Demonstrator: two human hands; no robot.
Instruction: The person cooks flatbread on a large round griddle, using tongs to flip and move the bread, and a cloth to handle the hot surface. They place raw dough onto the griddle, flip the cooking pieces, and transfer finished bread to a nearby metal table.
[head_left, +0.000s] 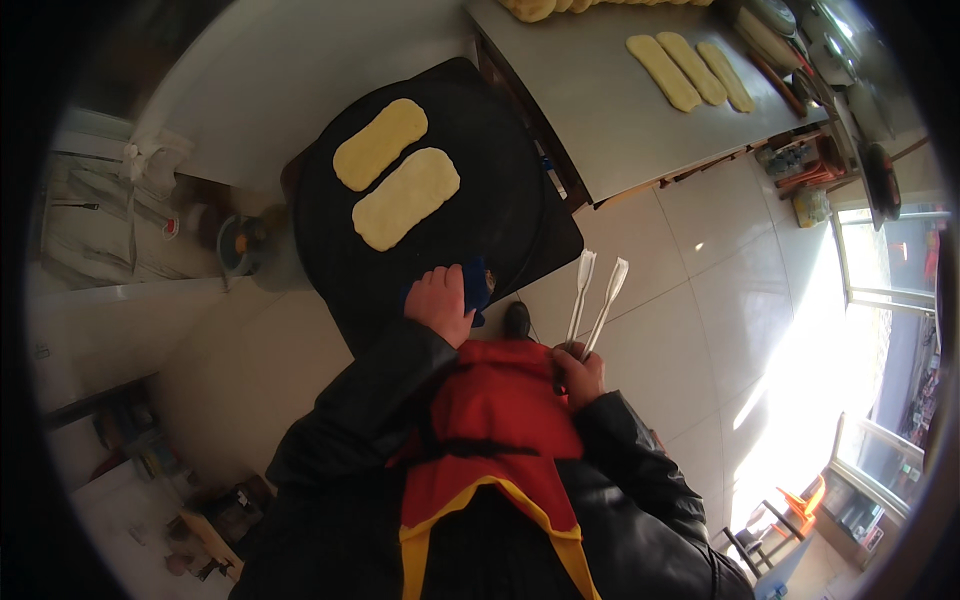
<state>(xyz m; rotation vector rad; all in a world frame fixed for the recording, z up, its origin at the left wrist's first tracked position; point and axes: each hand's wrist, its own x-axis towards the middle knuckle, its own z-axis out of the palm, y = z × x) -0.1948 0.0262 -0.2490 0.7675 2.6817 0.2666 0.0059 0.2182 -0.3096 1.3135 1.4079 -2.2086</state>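
My left hand (438, 306) is closed on a dark blue cloth (475, 291) at the near edge of a round black griddle (495, 172). Part of the cloth is hidden under my fingers. On the griddle, two flat oblong pieces of pale dough lie side by side: a yellower one (380, 144) farther off and a paler one (406, 199) nearer me. In front of my apron, my right hand (583, 375) grips metal tongs (598, 304) by the handle end. Their two tips point away from me and stand apart, with nothing between them.
A metal-topped table (600, 112) adjoins the griddle on the right. It bears three dough strips (694, 73), a rolling pin (777, 82) and a row of rounded dough or bread pieces (570, 6) at its far edge. An orange chair (802, 506) stands at lower right, near sunlit windows.
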